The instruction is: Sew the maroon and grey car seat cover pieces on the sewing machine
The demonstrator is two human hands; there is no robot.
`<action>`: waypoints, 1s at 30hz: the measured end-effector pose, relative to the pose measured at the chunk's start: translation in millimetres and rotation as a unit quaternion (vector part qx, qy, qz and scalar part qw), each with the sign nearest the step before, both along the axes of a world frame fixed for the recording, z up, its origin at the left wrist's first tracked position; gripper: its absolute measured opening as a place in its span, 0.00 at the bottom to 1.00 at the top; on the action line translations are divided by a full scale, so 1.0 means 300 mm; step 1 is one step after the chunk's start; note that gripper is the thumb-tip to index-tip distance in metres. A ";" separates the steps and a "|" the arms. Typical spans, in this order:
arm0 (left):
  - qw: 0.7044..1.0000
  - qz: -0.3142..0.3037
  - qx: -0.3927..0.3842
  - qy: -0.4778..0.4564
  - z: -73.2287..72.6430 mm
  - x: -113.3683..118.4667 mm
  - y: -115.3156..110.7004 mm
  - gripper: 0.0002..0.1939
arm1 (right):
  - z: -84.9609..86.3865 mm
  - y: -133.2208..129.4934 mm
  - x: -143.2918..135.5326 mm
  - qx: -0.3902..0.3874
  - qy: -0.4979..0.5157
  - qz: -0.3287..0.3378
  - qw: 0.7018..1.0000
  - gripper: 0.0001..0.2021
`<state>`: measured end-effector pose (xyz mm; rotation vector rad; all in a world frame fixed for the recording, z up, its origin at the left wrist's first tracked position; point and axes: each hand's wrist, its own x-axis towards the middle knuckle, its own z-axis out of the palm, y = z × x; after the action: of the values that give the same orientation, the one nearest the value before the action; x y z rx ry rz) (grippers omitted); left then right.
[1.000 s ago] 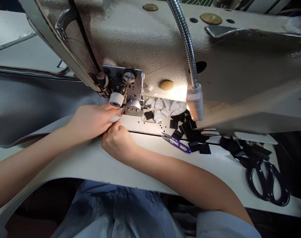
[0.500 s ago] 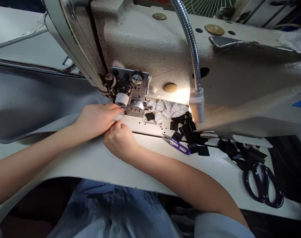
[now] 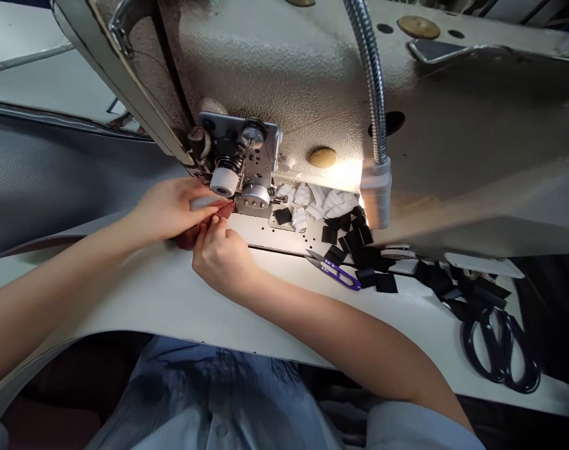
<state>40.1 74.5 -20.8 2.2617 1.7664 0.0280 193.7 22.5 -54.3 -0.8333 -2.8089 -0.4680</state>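
At the head of a sewing machine [image 3: 256, 175], my left hand [image 3: 169, 209] is closed on the edge of a grey fabric sheet [image 3: 78, 169]. Its fingers are slightly blurred. A dark red side of the fabric [image 3: 187, 237] shows under and between my hands. My right hand [image 3: 225, 256] is curled, its thumb and fingers pinching the red edge just in front of the needle area. The two hands meet at the fingertips. The needle and presser foot are mostly hidden behind the tension knobs and my fingers.
White fabric pieces [image 3: 324, 203] and black tabs [image 3: 363, 250] lie on the machine bed. Purple thread snips [image 3: 335, 272] rest beside them. Black-handled scissors [image 3: 499, 350] lie near the right edge of the white table [image 3: 284, 319]. A flexible lamp [image 3: 375, 194] hangs above.
The fabric edge at my fingers has turned up, so its red side shows where grey showed before. My left hand has shifted slightly left and up; my right hand remains close to the same place.
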 end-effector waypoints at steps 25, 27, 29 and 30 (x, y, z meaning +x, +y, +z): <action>0.981 -0.092 0.055 0.160 0.071 0.092 -0.076 0.17 | 0.030 0.012 0.014 -0.121 -0.003 0.011 0.993 0.20; 0.981 -0.091 0.049 0.164 0.070 0.095 -0.068 0.15 | 0.032 0.017 0.012 -0.134 -0.007 0.006 0.991 0.20; 0.982 -0.081 0.042 0.167 0.069 0.098 -0.059 0.14 | 0.035 0.023 0.010 -0.144 -0.010 0.000 0.990 0.19; 0.982 -0.074 0.036 0.169 0.068 0.099 -0.055 0.13 | 0.036 0.025 0.008 -0.146 -0.011 -0.003 0.989 0.19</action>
<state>69.8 58.0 -0.2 2.5667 1.7683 -0.3475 196.1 30.0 -43.6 -0.8927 -2.9394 -0.0648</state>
